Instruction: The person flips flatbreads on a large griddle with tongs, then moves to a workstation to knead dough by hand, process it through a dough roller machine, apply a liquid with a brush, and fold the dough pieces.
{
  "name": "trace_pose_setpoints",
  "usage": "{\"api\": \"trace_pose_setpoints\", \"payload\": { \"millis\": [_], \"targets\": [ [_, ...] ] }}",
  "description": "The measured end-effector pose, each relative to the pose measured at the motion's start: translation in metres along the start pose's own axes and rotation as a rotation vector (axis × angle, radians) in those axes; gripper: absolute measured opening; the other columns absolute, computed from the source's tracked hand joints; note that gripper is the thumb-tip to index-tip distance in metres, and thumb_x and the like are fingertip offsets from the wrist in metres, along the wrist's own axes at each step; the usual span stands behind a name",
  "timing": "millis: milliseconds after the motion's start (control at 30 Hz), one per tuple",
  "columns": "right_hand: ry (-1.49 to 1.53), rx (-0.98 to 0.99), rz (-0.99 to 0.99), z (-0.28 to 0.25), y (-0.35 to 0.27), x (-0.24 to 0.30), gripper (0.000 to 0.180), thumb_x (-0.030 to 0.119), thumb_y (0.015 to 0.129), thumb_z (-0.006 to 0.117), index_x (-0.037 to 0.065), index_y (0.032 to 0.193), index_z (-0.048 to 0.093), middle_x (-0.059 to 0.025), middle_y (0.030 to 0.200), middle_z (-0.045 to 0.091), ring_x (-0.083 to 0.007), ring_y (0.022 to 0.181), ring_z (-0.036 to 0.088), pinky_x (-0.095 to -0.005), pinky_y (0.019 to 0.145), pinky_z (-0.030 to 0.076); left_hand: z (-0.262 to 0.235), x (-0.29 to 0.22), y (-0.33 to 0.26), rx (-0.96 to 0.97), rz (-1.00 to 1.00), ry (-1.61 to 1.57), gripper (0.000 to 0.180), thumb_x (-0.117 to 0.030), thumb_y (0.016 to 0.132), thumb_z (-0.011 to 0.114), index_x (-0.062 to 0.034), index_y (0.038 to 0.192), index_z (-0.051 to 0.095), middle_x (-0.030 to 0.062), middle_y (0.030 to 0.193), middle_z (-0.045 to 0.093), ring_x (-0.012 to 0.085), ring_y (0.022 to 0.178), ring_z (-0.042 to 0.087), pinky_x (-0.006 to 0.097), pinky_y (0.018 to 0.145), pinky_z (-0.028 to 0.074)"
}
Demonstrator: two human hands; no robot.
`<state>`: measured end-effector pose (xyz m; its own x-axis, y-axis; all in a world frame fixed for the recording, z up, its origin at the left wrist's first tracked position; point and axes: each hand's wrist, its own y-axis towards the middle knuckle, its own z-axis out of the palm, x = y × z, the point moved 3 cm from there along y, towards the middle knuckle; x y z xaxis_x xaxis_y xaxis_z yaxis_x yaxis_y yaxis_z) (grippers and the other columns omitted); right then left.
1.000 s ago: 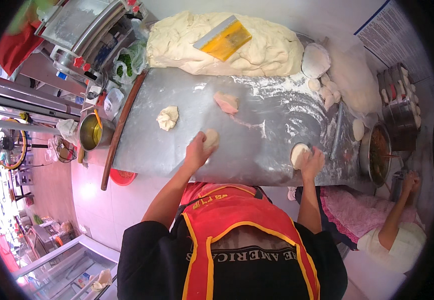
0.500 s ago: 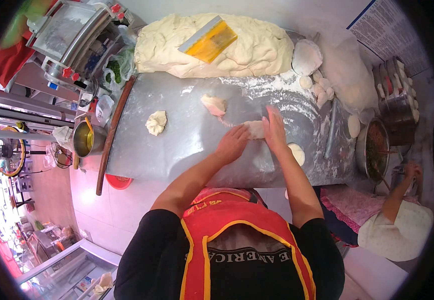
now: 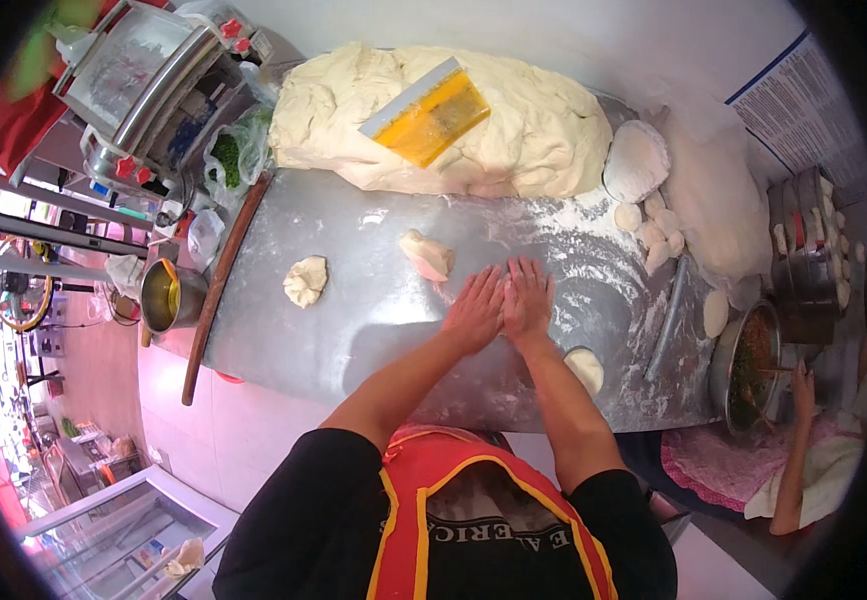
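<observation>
My left hand and my right hand lie flat side by side on the metal worktop, thumbs together and fingers stretched forward. Whatever dough is under them is hidden. Just beyond my left fingertips sits a torn piece of dough. Farther left is a small knotted dough lump. To the right of my right wrist lies a round, flattened dough piece. A huge slab of dough fills the back of the worktop, with a yellow scraper with a grey blade lying on it.
A long wooden rod runs along the left edge, beside a metal pot. On the right are a metal rod, small dough balls, a flour-dusted bowl and a bowl of filling, where another person's hand works.
My hands have come together over the oblong dough piece that showed between them, covering it. My right hand moved left and down. The view has shifted slightly.
</observation>
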<state>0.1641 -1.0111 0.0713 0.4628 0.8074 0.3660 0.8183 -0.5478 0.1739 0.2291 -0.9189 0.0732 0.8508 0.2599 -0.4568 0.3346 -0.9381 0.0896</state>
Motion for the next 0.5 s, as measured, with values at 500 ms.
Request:
{"api": "trace_pose_setpoints", "payload": {
  "millis": [500],
  "targets": [
    [0.614, -0.014, -0.126, 0.018, -0.035, 0.103, 0.060, 0.019, 0.075, 0.061, 0.002, 0.124, 0.032, -0.0211, 0.118, 0.042, -0.0375, 0.108, 0.040, -0.0428, 0.092, 0.031, -0.042, 0.052, -0.137, -0.130, -0.105, -0.074, 0.046, -0.024, 0.075, 0.058, -0.0032, 0.115, 0.046, 0.0148, 0.119, 0.045, 0.0308, 0.113, 0.039, 0.040, 0.095, 0.032]
  ]
}}
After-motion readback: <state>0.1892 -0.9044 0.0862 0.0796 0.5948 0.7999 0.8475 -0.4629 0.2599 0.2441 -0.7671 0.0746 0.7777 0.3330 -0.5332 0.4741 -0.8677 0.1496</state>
